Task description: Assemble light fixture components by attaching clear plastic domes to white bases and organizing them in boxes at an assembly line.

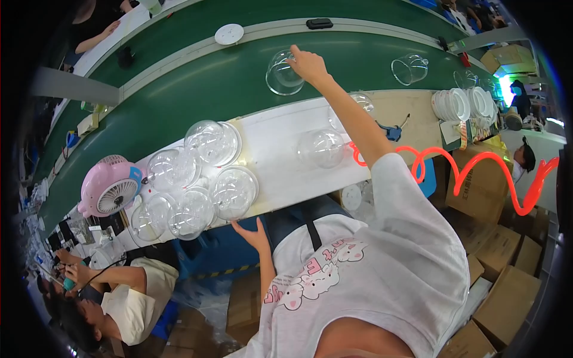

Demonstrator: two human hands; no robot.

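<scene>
Reaching: I have the right hand point(307, 62) stretched to the green belt point(197, 89); its fingers rest on the rim of a clear dome point(282, 74) lying there; whether they grip it I cannot tell.
Left hand point(250, 234): at the near desk point(280, 173) edge, fingers loose, holding nothing.
Done: I judge six domes point(194, 182) gathered on the desk by the pink fan point(110, 186).
Left: another dome point(409, 68) waits further along the belt.

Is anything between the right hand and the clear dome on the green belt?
No. The right hand already rests on the rim of the clear dome on the green conveyor belt, with nothing between them. The left hand sits at the white worktable edge, near the grouped clear globes.
</scene>
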